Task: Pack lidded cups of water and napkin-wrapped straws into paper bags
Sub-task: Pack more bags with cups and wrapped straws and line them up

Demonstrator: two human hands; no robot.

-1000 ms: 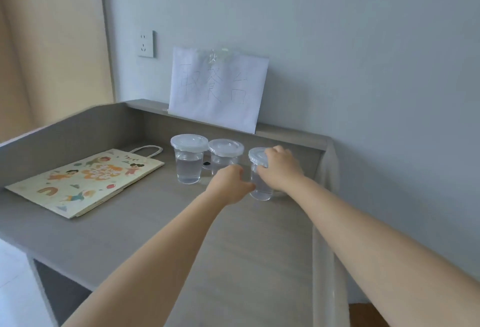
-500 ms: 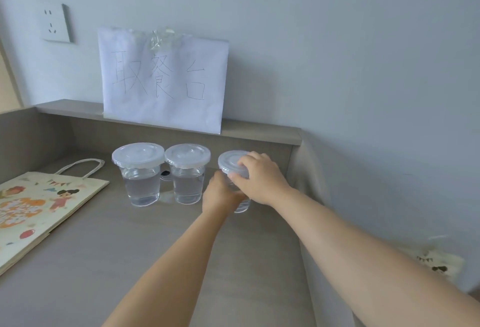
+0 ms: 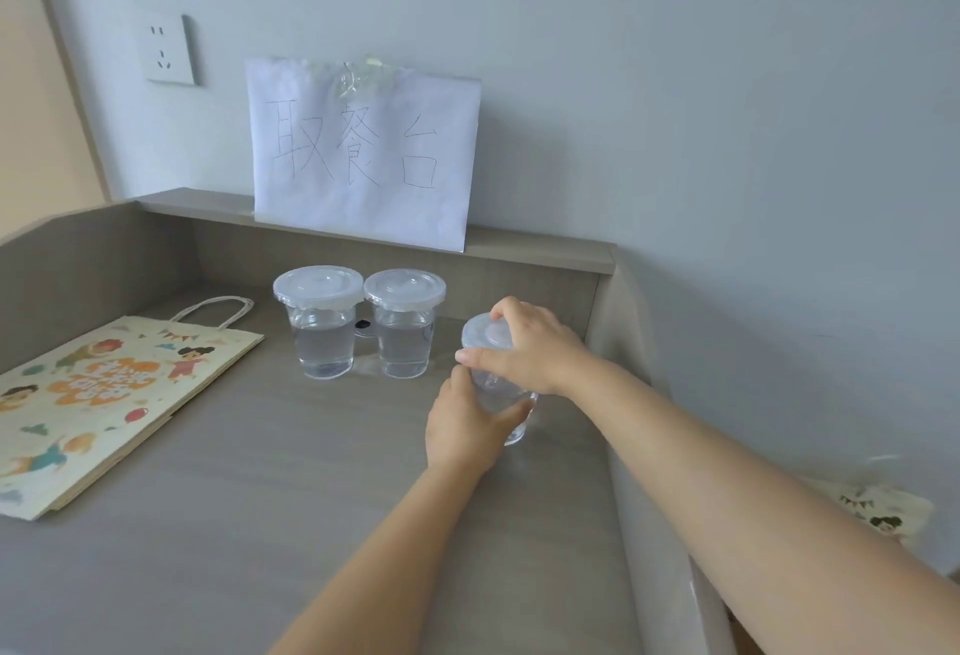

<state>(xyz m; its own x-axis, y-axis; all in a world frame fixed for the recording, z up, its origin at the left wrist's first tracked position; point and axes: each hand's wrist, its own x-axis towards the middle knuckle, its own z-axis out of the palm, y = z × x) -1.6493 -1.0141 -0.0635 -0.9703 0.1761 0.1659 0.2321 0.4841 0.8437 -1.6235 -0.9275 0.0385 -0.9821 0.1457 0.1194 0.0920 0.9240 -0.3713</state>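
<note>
Clear cup [image 3: 496, 389]; left hand [image 3: 462, 433], right hand [image 3: 530, 347]

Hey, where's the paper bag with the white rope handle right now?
In the head view, the paper bag lies flat on the left side of the grey counter, just left of the leftmost lidded cup.

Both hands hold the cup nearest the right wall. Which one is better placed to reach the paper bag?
Probably the left. The left hand wraps the cup's lower body on the side facing the flat paper bag; the right hand's grip over the lid could steady the cup.
</note>
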